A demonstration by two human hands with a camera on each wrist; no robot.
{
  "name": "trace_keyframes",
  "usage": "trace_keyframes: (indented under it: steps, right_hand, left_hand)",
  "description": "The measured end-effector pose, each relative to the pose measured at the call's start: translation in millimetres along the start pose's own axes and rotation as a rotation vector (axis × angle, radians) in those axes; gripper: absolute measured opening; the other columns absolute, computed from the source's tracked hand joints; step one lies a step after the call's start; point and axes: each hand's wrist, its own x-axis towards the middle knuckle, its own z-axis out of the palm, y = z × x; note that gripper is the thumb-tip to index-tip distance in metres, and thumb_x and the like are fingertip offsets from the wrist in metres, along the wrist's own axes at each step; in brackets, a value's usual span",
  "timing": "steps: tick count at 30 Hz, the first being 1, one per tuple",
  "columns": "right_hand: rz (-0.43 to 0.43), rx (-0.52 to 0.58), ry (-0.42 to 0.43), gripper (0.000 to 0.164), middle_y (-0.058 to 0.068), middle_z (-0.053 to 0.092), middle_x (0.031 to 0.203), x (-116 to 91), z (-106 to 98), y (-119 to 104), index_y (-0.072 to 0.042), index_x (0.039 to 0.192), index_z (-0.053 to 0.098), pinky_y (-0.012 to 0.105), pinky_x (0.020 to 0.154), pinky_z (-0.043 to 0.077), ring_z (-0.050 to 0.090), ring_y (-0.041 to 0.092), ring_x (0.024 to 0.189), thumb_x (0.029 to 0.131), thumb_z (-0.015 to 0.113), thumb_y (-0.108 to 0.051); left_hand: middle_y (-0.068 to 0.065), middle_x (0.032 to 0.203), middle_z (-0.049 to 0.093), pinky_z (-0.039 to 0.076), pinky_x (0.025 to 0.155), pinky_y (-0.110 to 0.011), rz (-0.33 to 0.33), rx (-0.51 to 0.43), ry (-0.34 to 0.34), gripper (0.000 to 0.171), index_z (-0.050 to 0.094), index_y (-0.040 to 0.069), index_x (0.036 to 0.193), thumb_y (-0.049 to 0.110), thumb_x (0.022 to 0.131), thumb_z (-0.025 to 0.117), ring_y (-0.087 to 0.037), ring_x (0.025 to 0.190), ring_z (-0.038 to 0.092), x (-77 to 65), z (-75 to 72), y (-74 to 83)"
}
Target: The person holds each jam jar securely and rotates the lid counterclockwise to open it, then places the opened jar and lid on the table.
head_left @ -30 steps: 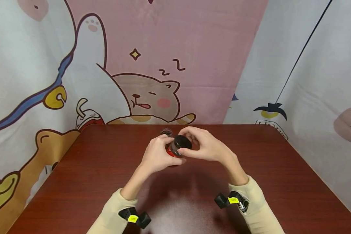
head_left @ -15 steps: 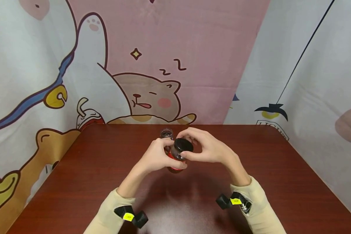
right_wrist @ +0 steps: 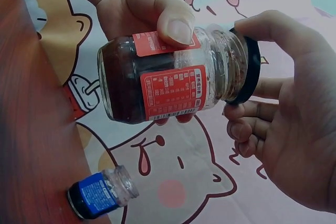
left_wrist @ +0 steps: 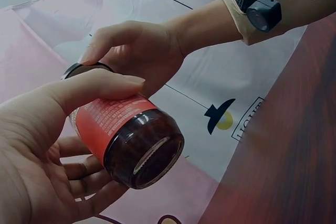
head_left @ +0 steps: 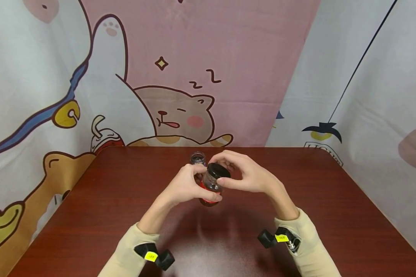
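Observation:
My left hand [head_left: 183, 184] grips a glass jar [head_left: 210, 185] with a red label and dark contents, thumb on the near side. In the right wrist view this jar [right_wrist: 173, 90] has its threaded neck showing beside the black lid [right_wrist: 252, 66]. The lid sits right at the mouth, slightly tilted. My right hand [head_left: 247, 173] pinches the lid by its edge between thumb and fingers. In the left wrist view the jar's glass base [left_wrist: 147, 153] faces the camera, and my left fingers wrap behind it. Both hands hold the jar above the table.
A smaller open jar [right_wrist: 100, 195] with a blue label and dark contents stands on the brown table [head_left: 124, 215], just behind my left hand. A cartoon-printed curtain [head_left: 249, 77] hangs beyond the table's back edge.
The red-labelled jar and both hands have come slightly lower, exposing more of the small jar behind. More glass neck shows below the black lid, which has shifted a little to the right.

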Motion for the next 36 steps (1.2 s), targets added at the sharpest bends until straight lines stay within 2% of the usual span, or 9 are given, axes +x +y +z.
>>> trace_keyframes:
  steps: [6,10,17,25,36]
  right_hand:
    - [0.011,0.035,0.044,0.042,-0.005,0.058,0.097,-1.9,-1.7,1.4,-0.017,0.13,0.059,0.035,0.07,0.047,0.052,0.012,0.084,0.091,0.074,-0.016]
    - [0.023,0.058,0.073,0.045,-0.004,0.059,0.095,-4.3,-1.5,5.1,-0.016,0.132,0.059,0.034,0.071,0.048,0.054,0.014,0.085,0.091,0.074,-0.012]
    - [0.029,0.055,0.124,0.045,0.003,0.061,0.094,-9.8,-2.3,13.8,-0.013,0.131,0.059,0.034,0.073,0.047,0.055,0.016,0.084,0.089,0.075,-0.01]
    - [0.056,0.045,0.143,0.045,-0.003,0.061,0.098,-16.7,-2.8,18.8,-0.012,0.131,0.058,0.031,0.076,0.048,0.057,0.015,0.086,0.09,0.075,-0.011]
    - [0.137,0.034,0.16,0.045,0.002,0.061,0.092,-23.1,3.5,28.1,-0.008,0.127,0.057,0.029,0.074,0.049,0.059,0.016,0.08,0.087,0.078,-0.006]
  left_hand:
    - [0.001,0.078,0.07,0.053,0.064,-0.033,-0.014,0.005,0.045,0.039,0.075,0.016,0.098,0.023,0.065,0.095,-0.02,0.072,0.065,-0.8,-0.7,0.0]
    - [0.001,0.079,0.07,0.053,0.064,-0.033,-0.022,0.015,0.071,0.039,0.075,0.014,0.098,0.024,0.066,0.095,-0.02,0.073,0.065,-1.5,-1.4,-1.2]
    - [0.004,0.081,0.071,0.053,0.065,-0.034,-0.006,0.08,0.142,0.041,0.076,0.017,0.1,0.029,0.065,0.095,-0.017,0.075,0.065,-1.4,-1.2,-5.7]
    - [0.005,0.088,0.069,0.053,0.067,-0.033,-0.035,0.113,0.212,0.043,0.078,0.021,0.101,0.031,0.064,0.096,-0.014,0.079,0.065,-4.4,1.3,-13.4]
    - [0.006,0.088,0.069,0.053,0.066,-0.033,-0.059,0.122,0.287,0.043,0.079,0.021,0.1,0.031,0.062,0.097,-0.013,0.078,0.065,-7.4,3.8,-21.4]
